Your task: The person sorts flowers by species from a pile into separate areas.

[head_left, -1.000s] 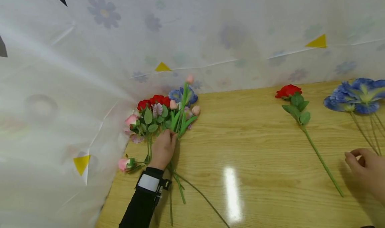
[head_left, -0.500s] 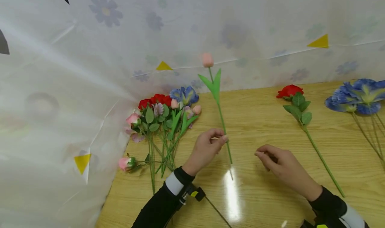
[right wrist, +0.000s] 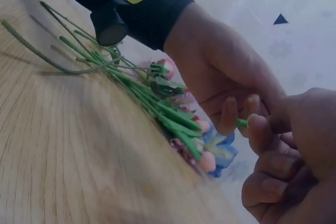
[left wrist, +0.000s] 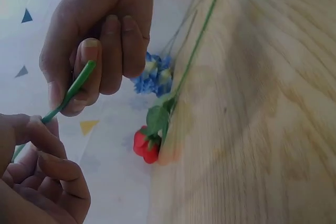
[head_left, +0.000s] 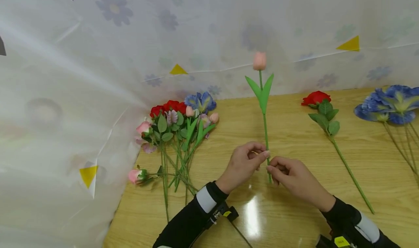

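Note:
A pink artificial tulip (head_left: 264, 102) stands nearly upright above the table, its bloom at the top and two green leaves below it. My left hand (head_left: 242, 164) pinches the stem between thumb and fingertips. Just below, my right hand (head_left: 298, 179) pinches the same stem near its lower end. In the left wrist view, the cut end of the green stem (left wrist: 81, 80) pokes out past the right fingers. Only a short bit of stem (right wrist: 241, 123) shows in the right wrist view, the rest being hidden by the hands.
A pile of artificial flowers with red blooms (head_left: 173, 106), a blue bloom (head_left: 201, 102) and tulips lies at left. One pink rose (head_left: 138, 176) points left. At right lie a red rose (head_left: 322, 111) and blue flowers (head_left: 389, 104). A patterned sheet (head_left: 209, 33) borders the table.
My left hand has drawn the tulip out of the left pile and carried it right to the middle. My right hand has come in from the right and taken the lower stem.

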Available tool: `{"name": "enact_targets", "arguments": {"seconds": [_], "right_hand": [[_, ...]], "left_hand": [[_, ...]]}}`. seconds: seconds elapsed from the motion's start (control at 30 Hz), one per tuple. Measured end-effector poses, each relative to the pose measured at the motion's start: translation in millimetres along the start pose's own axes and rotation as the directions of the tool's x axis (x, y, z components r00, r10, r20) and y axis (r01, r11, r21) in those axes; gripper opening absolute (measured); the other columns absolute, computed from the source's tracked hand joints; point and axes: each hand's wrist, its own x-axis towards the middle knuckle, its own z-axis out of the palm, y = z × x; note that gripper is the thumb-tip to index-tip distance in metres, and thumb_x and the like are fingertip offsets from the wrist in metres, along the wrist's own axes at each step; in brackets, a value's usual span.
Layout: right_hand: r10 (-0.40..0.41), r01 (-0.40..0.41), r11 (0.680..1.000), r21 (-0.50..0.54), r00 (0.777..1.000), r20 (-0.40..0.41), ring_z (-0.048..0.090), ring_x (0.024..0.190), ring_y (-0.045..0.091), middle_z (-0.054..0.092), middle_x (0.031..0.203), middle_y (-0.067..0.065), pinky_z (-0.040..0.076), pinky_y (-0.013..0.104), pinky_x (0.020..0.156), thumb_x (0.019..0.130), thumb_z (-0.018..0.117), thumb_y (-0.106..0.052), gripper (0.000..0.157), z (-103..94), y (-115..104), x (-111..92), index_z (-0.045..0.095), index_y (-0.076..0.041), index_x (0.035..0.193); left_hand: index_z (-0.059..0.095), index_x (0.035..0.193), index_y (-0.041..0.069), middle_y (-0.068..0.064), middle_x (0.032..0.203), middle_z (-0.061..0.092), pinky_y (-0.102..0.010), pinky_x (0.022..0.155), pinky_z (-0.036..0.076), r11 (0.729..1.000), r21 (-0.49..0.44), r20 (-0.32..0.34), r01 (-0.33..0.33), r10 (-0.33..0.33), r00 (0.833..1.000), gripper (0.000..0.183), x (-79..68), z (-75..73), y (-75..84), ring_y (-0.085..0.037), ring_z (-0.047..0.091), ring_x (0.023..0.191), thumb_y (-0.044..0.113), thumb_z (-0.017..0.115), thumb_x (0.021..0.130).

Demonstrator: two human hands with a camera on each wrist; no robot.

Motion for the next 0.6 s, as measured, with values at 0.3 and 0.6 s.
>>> {"name": "enact_targets", "arguments": {"seconds": [0.3,0.6], "right_hand": [[0.184,-0.186,0.972,-0.142,0.982,-0.032,0.044,0.050,0.009,0.056,0.061,0.001,0.035,0.024,0.048,0.101,0.056,-0.015,0.023,0.4,41,15,0.064,-0.006,0.081],[0.178,-0.175,0.910,-0.375,0.984,-0.027,0.040,0.052,0.009,0.044,0.057,-0.004,0.032,0.023,0.052,0.091,0.057,-0.008,0.026,-4.5,59,20,0.059,-0.012,0.065]], "left_hand": [[0.065,0.122,0.015,-0.005,0.106,0.072,-0.022,0.055,0.048,0.955,0.295,-0.106,0.019,0.014,0.994,0.024,-10.3,-40.1,-22.5,-0.006,0.059,0.072,0.025,0.054,0.104],[0.071,0.111,0.010,-0.004,0.095,0.073,-0.022,0.054,0.047,0.786,0.602,-0.323,0.140,0.079,0.943,0.018,-29.0,-101.7,-41.6,-0.012,0.063,0.068,0.012,0.058,0.099]]}}
